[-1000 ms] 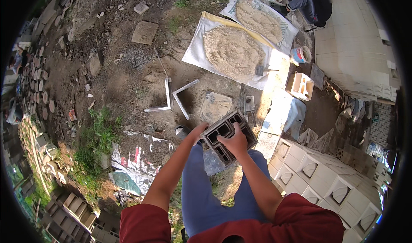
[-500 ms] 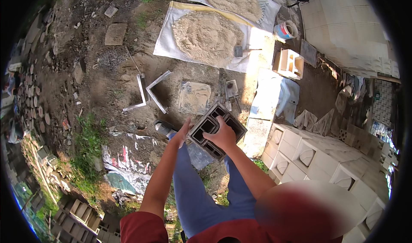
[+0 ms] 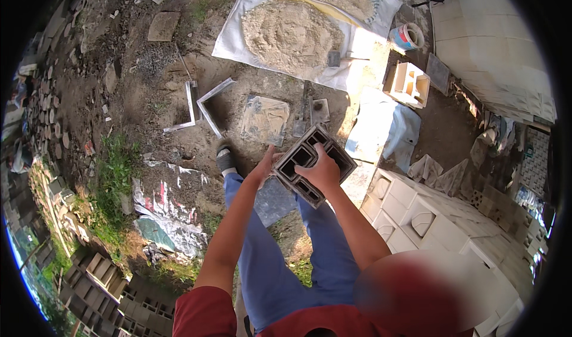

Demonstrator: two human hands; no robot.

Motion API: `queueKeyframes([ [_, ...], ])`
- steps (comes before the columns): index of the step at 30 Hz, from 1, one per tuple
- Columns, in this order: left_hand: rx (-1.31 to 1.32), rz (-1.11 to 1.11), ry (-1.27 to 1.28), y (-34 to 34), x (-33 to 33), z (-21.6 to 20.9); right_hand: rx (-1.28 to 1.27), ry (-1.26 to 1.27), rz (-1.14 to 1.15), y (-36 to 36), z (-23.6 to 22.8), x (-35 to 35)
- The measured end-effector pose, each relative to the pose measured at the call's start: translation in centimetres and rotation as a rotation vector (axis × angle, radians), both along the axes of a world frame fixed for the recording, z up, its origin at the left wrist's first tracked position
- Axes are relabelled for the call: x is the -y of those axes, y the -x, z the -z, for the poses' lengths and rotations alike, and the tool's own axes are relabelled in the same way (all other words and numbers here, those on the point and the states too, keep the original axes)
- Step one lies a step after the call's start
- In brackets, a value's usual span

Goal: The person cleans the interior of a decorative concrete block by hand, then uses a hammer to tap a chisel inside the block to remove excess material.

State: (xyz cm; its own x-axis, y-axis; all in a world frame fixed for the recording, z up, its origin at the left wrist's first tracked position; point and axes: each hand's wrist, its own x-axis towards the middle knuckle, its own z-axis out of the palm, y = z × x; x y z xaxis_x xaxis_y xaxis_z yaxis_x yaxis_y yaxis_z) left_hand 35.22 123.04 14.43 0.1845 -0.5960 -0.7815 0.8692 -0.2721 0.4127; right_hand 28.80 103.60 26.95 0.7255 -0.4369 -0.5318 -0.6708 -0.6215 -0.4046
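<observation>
A dark grey hollow concrete block is held tilted in front of my legs, its rectangular cavities facing up. My right hand grips it from above, thumb and fingers reaching into the cavities around an inner wall. My left hand lies against the block's left side, its fingertips partly hidden by the block. On the ground just beyond is a flat, sand-dusted plate. Two L-shaped metal frame pieces lie on the soil to the left of it.
White sheets at the back carry piles of sand. A bucket and a pale hollow block stand at the back right. Stacked pale blocks rise close on my right. Torn plastic lies at left.
The hollow block and both hands have shifted slightly right and up in the picture. The ground scene has slid a little as my view turned. My grip looks the same.
</observation>
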Motion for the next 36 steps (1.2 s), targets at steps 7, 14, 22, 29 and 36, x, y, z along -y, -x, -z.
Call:
queueKeyframes([
  [7, 0.078, 0.075, 0.059, -2.1, 0.1, 0.8, -0.037, 0.037, 0.099, -2.0, 0.4, -0.3],
  [14, 0.192, 0.254, 0.279, -6.4, 1.0, -0.9, -0.052, 0.065, 0.097, -3.9, 0.8, 0.0],
  [22, 0.581, 0.225, 0.084, -8.4, 2.7, 6.4, -0.101, -0.089, 0.009, -8.7, 8.0, 2.4],
  [29, 0.699, 0.249, 0.083, -8.8, 5.6, 12.2, -0.069, -0.064, -0.199, -9.9, 14.7, 7.1],
  [36, 0.907, 0.141, 0.08, -4.8, 17.2, 15.2, 0.0, 0.004, -0.2, -4.7, 21.8, 17.5],
])
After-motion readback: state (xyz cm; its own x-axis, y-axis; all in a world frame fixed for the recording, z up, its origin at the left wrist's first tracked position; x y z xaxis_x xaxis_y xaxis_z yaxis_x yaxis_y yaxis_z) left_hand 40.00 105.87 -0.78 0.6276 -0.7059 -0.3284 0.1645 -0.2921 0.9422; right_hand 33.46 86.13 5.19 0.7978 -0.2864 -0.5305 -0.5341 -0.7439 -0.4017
